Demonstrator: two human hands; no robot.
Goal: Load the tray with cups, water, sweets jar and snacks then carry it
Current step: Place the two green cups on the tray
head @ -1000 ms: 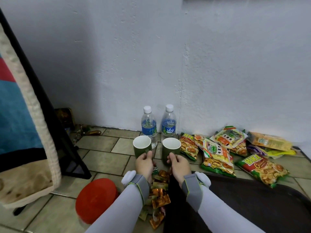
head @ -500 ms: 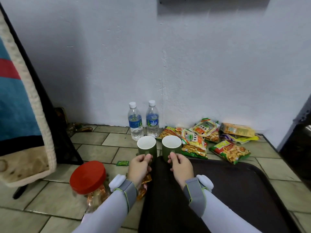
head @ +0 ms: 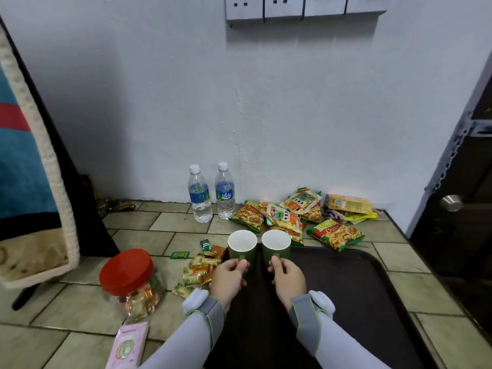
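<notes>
Two green cups with white insides stand side by side at the far left end of a dark tray (head: 354, 291). My left hand (head: 228, 275) grips the handle of the left cup (head: 241, 246). My right hand (head: 287, 275) grips the handle of the right cup (head: 275, 245). Two water bottles (head: 211, 194) stand upright against the wall behind the cups. A heap of snack packets (head: 303, 222) lies to their right. The sweets jar (head: 131, 280) with a red lid sits on the tiles to the left, and loose wrapped sweets (head: 198, 269) lie between it and the tray.
A pink box (head: 127, 344) lies at the near left. A cushioned frame (head: 34, 182) leans at the far left. A dark door with a round knob (head: 451, 203) stands at the right. Wall sockets (head: 292, 8) hang above.
Both hands drew the cups back from beside the bottles onto the tray's far end. My view rose and pulled back, bringing the jar, the sockets and the door into sight.
</notes>
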